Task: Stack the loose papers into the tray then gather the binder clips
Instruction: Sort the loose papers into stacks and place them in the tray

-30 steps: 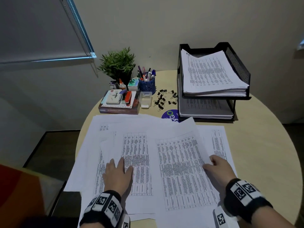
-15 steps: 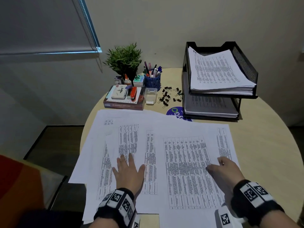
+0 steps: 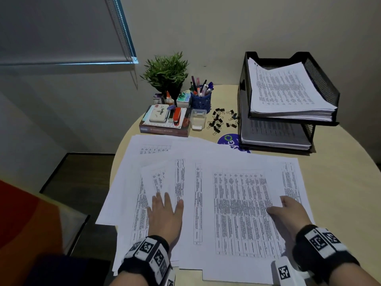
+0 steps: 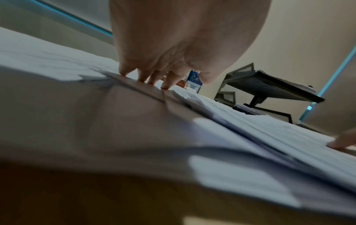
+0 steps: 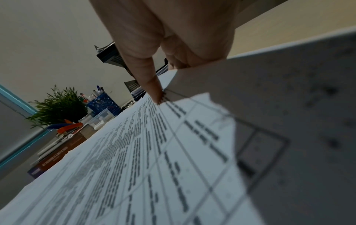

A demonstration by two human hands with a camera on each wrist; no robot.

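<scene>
While the loose papers (image 3: 208, 195) lie fanned across the desk (image 3: 338, 182), I press my left hand (image 3: 165, 213) flat to anchor them; my right hand (image 3: 288, 211) pinches a sheet edge, apparently for squaring. Tray (image 3: 321, 79) and binder clips (image 3: 220, 119) wait beyond.

Papers (image 3: 206, 203) fanned out, clips (image 3: 220, 120) beside tray (image 3: 321, 79)

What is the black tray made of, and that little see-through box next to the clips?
The black tray looks like metal mesh with a matte black coat: its side wall shows a fine grid of tiny holes in a solid frame. The little box seems to be clear plastic, since the pale table shows through its glossy walls. Neither is certain from looks alone.
</scene>
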